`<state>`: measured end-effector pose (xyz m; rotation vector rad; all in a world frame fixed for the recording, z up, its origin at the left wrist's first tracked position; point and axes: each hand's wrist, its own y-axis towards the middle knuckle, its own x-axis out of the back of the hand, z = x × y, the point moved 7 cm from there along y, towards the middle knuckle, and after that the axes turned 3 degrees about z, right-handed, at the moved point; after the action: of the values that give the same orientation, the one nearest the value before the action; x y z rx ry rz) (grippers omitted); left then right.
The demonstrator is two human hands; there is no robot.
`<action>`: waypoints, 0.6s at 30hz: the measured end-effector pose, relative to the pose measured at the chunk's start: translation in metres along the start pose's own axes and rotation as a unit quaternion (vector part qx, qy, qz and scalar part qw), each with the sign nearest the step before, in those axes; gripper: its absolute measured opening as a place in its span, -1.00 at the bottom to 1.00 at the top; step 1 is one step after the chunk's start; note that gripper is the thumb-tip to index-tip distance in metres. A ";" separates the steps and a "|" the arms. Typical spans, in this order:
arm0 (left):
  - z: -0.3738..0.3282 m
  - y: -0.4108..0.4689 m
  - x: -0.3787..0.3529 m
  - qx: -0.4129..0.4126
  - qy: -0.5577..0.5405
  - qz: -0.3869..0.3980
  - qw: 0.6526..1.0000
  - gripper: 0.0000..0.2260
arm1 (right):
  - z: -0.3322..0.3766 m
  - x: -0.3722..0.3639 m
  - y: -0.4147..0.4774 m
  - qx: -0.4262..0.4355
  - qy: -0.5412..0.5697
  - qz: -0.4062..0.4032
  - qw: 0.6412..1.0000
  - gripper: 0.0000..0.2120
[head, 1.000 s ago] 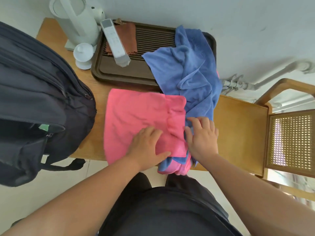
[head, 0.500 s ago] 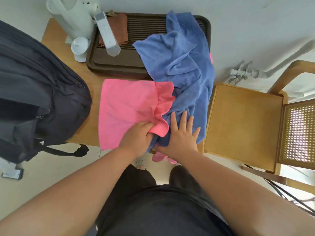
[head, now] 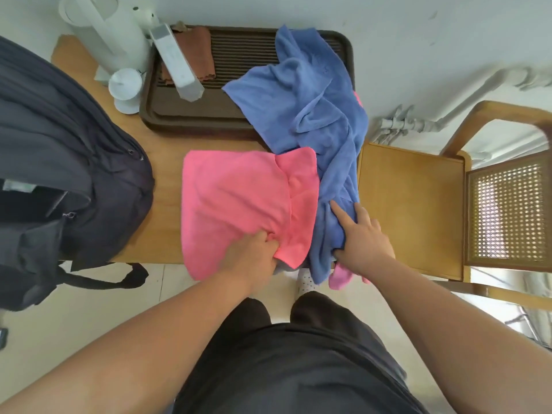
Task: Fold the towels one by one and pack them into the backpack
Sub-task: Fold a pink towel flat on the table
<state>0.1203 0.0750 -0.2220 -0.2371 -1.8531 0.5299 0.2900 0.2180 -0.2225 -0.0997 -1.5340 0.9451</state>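
A folded pink towel [head: 239, 201] lies on the wooden table [head: 167, 186], its near edge hanging over the front. My left hand [head: 254, 258] grips that near edge, fingers curled into the cloth. To its right a crumpled blue towel [head: 316, 115] runs from the dark tray to the table's front edge. My right hand [head: 363, 237] rests on the blue towel with fingers spread and straight. A second pink cloth [head: 340, 274] peeks out below the blue one. The dark backpack [head: 59, 174] stands at the left, its top zip open.
A brown slatted tray [head: 191, 118] at the back holds a white remote-like bar [head: 176, 64] and a brown cloth [head: 197, 55]. A white kettle [head: 113, 28] and a white lid [head: 125, 85] stand at the back left. A wooden chair [head: 412, 204] adjoins the table on the right.
My left hand went from lying flat on the pink towel to gripping its near edge. My right hand slid onto the blue towel and spread its fingers.
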 end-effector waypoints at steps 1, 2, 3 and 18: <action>-0.004 -0.001 -0.002 -0.003 -0.003 0.003 1.000 -0.60 | 0.002 0.004 -0.002 -0.003 -0.006 0.006 1.000 0.00; -0.007 -0.003 -0.003 -0.012 -0.009 0.013 1.000 -0.50 | 0.007 0.011 -0.003 0.003 -0.006 0.001 1.000 0.02; -0.008 -0.005 -0.003 -0.018 -0.025 0.024 0.999 -0.38 | 0.017 0.020 -0.004 0.022 -0.001 -0.020 1.000 0.00; 0.141 -0.058 0.028 0.323 -0.060 -0.123 0.936 -0.55 | 0.180 0.023 0.022 0.220 -0.147 -0.064 0.962 -0.41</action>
<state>-0.0152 0.0013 -0.2078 0.4707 -1.6899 0.9556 0.1195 0.1565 -0.1989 0.4702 -1.5385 1.2128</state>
